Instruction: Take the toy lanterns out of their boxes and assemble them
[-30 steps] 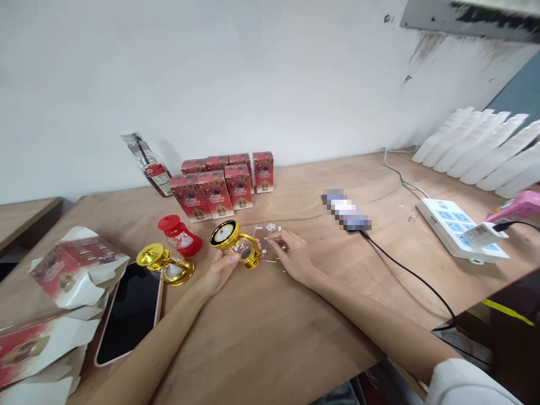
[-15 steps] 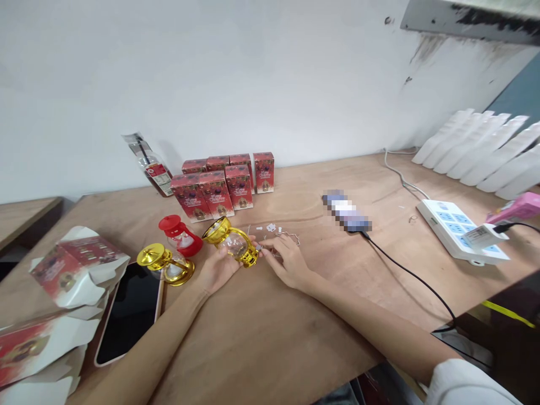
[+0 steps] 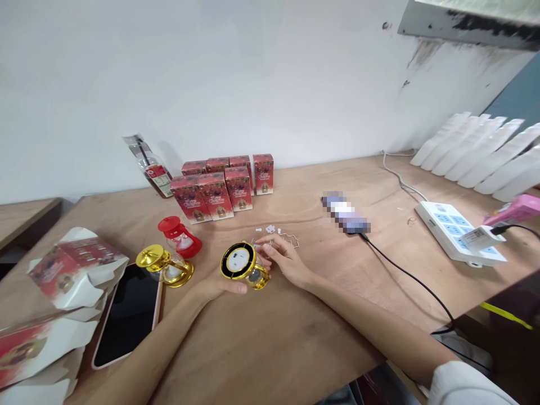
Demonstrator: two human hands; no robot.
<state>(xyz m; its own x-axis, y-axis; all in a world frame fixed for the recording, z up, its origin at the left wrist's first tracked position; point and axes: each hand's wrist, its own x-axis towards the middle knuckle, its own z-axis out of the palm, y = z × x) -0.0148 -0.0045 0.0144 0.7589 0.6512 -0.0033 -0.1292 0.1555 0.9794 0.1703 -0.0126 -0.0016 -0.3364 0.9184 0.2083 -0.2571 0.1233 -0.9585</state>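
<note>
A shiny gold lantern with a clear body is tilting over the brown wooden table, its black-ringed base with a white disc facing the camera. The left hand is closing around the lantern, its thumb lying below the base. The right hand is hovering just beside the lantern's far end, fingers half curled; whether it is gripping or touching anything cannot be told. Beyond the hands, small flat white pieces are lying near a thin bent wire. To the left, a second gold lantern is standing just beside a red plastic lantern. Farther back, printed red cardboard boxes are standing grouped, while a dark-screened device with a pale pink edge is lying near the left forearm.
</note>
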